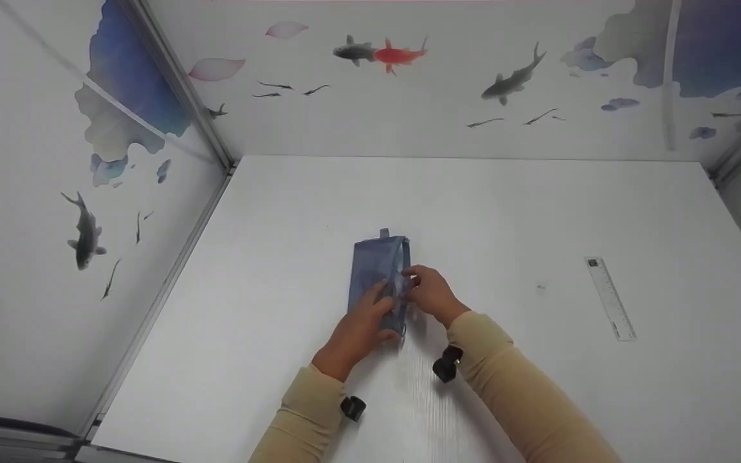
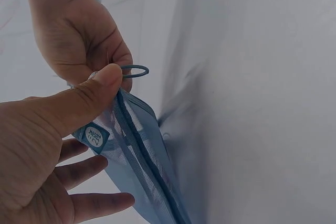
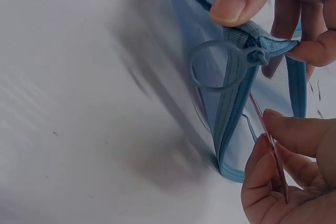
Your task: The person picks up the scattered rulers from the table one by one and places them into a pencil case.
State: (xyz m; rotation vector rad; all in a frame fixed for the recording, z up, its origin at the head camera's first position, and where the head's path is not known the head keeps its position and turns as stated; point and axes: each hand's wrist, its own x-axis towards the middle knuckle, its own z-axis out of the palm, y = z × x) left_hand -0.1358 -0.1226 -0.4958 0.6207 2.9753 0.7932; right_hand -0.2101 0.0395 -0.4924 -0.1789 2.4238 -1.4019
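A blue mesh zip pouch (image 1: 370, 263) stands out from the white tabletop between both hands. My left hand (image 1: 352, 329) pinches its zipped edge, thumb (image 2: 109, 76) on one side; the zip is open there. A round blue zip pull (image 3: 215, 66) hangs by that edge, and a small label (image 2: 94, 137) shows on the side. At the opening, my right hand (image 3: 294, 166) pinches a thin reddish flat piece (image 3: 273, 153), seen edge-on, its far end inside the pouch. Its kind cannot be made out.
A clear ruler (image 1: 610, 299) lies on the white tabletop (image 1: 505, 212) to the right. Nearer the hands is a small faint see-through thing (image 1: 541, 287). White panels printed with fish (image 1: 512, 80) rise at the back and left.
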